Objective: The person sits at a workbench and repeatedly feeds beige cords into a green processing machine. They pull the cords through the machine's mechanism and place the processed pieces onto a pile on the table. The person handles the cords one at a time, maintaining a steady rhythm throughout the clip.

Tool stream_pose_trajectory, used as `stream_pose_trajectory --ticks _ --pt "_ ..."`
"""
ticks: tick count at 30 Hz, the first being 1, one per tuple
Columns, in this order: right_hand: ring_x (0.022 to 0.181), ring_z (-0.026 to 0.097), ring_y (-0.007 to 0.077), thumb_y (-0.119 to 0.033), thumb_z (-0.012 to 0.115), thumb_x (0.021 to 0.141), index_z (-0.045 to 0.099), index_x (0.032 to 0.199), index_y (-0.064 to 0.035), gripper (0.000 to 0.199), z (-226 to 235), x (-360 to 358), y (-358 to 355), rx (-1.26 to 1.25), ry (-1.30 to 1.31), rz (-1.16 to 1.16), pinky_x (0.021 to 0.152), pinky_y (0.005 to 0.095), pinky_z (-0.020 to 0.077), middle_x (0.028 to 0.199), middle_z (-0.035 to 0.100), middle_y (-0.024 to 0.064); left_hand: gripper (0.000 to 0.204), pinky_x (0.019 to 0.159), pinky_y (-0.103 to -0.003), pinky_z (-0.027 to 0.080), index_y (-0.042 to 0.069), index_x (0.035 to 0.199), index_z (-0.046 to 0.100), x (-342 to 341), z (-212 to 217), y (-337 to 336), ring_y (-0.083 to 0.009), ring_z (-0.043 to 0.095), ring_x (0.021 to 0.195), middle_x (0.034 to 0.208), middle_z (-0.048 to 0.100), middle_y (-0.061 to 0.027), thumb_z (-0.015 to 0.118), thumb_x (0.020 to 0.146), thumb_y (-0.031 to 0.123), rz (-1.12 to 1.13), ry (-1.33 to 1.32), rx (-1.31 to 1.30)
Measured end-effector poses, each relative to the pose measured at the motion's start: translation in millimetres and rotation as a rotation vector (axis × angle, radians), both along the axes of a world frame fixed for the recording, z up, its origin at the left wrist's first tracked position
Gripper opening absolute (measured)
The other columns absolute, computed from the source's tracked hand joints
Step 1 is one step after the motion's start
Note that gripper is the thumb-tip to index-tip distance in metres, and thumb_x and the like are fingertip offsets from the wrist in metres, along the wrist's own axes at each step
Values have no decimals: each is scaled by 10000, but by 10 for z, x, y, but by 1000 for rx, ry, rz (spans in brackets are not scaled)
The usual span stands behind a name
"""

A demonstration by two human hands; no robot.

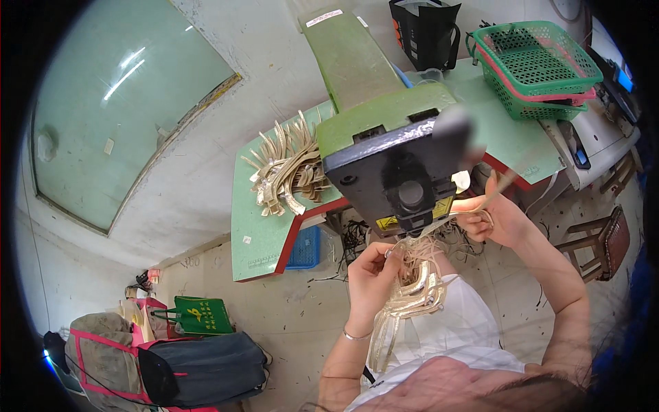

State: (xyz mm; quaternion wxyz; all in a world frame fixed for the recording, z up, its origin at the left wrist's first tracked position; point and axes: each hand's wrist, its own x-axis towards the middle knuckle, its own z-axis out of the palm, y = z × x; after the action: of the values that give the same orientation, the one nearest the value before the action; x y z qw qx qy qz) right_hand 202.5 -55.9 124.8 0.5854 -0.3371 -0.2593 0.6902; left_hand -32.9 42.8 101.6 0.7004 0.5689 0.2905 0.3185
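Left hand (374, 278) of yours: thumb and fingers pinched on a thin, pale, flexible strip (434, 226), just below the snout of the machine. Right hand (500, 218): fingers curled around the same strip farther along, one digit raised; its tail slants up past that hand, blurred. Strip stretches between your two hands, in front of the machine; whether it touches the snout, cannot tell.

Machine: green metal press-like body with a boxy black front (371, 178), round black knob (412, 195) low on its face, yellow warning label (443, 207) beside the snout.

On your lap, over a white garment (470, 319): a bundle of shiny gold straps with cream cords (419, 295), close under your left hand.

Pale green tabletop with red edging (257, 240) carries the rest. A heap of gold and beige straps (292, 168) lies left of the machine, behind the surface's red near edge. Stacked green and pink perforated plastic baskets (542, 62) stand toward the surface's far right corner; a black carry bag (425, 34) stands by its far edge.
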Motion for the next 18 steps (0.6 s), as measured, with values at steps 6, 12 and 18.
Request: stream_pose_trajectory --ticks 6,12,18 --pt "630 392 37 -154 554 895 607 1112 23 285 182 -153 56 61 -684 -59 526 206 317 737 498 -37 92 549 -183 397 -19 875 589 -99 -43 -74 -45 511 603 701 579 -1 575 892 70 79 -82 -47" --pt "640 440 46 -159 580 889 618 917 15 180 108 -212 88 200 -1067 -127 582 219 377 681 532 6 133 466 -189 327 -12 824 578 -180 -34 -188 -60 454 512 614 540 -27 561 892 101 206 -85 -39" --pt "634 499 60 -145 591 875 641 887 22 175 137 -392 134 197 -959 -101 584 242 422 703 585 19 113 503 -183 347 -2 821 576 -434 -92 -198 -50 470 547 650 558 -16 558 895 81 285 -67 -107"
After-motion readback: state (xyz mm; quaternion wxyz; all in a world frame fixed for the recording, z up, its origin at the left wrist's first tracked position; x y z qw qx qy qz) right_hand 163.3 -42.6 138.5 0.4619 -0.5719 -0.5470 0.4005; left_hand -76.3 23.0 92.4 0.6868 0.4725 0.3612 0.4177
